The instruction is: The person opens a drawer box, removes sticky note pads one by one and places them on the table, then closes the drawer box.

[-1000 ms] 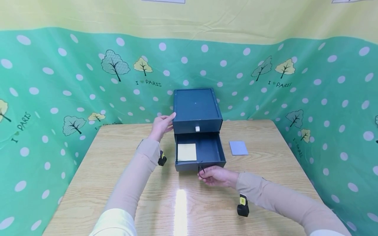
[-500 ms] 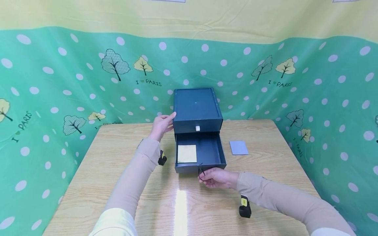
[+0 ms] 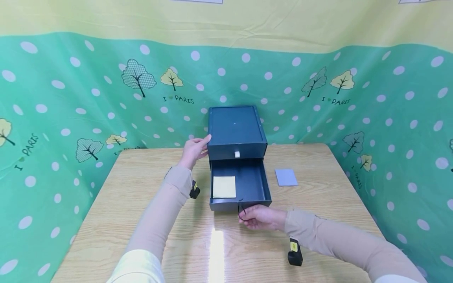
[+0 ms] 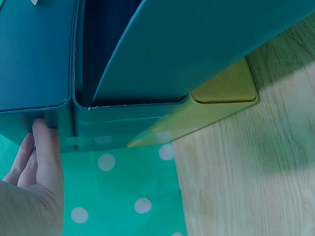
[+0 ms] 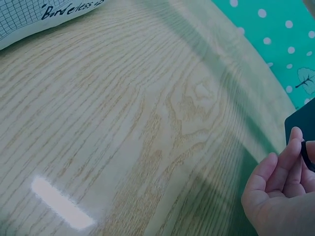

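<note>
A dark blue drawer cabinet (image 3: 233, 125) stands at the back of the wooden table. Its upper drawer, with a white knob (image 3: 237, 154), is closed; the lower drawer (image 3: 251, 184) is pulled out. Inside that drawer, at its left, lies a pale yellow square of paper (image 3: 224, 187). My left hand (image 3: 194, 151) rests against the cabinet's left side, its fingers extended along the wall in the left wrist view. My right hand (image 3: 261, 217) pinches the black cord loop (image 3: 238, 209) on the lower drawer's front; the right wrist view catches just part of the loop.
A light blue paper square (image 3: 286, 177) lies on the table right of the drawer. The left wrist view shows a yellow drawer unit (image 4: 224, 86) under the blue one. Polka-dot green cloth (image 3: 244, 70) hangs behind and at both sides.
The lower drawer has slid slightly farther out toward me, carrying the yellow paper, with my right hand moving along on the cord. My left hand has stayed in place.
</note>
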`<state>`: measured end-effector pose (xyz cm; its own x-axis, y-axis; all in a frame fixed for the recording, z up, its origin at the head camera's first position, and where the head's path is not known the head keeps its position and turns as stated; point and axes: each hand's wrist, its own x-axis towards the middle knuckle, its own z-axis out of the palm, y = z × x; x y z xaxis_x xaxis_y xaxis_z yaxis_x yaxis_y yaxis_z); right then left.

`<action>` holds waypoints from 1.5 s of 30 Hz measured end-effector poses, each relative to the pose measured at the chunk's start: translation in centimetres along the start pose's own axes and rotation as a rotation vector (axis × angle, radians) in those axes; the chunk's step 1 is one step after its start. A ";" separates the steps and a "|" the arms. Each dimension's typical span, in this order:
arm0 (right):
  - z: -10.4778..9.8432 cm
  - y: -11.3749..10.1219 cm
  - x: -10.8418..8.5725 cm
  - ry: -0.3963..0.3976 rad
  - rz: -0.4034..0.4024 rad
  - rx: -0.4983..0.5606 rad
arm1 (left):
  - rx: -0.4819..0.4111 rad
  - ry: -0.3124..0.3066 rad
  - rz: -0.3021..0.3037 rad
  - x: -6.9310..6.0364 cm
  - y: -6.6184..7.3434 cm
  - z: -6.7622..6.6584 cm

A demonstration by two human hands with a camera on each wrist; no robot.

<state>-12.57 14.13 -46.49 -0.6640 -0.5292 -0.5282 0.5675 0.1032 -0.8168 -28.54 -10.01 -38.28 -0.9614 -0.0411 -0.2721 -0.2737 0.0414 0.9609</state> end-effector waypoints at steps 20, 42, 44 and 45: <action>0.2 1.0 -0.4 0.005 0.020 -0.025 | -0.006 0.003 -0.001 0.0 -0.2 0.0; -1.8 0.6 -0.5 -0.167 0.022 -0.348 | -0.022 0.009 0.001 0.1 -0.1 0.0; -2.1 0.3 -0.6 -0.179 -0.003 -0.436 | -0.020 0.009 -0.003 0.1 -0.1 0.0; -2.2 0.1 -0.6 -0.188 -0.008 -0.467 | -0.020 0.010 -0.005 0.1 -0.1 0.0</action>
<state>-13.12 16.31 -46.75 -0.5440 -0.6695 -0.5058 0.2559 0.4417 -0.8599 -28.60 -10.04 -38.42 -0.9596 -0.0507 -0.2767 -0.2781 0.0210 0.9603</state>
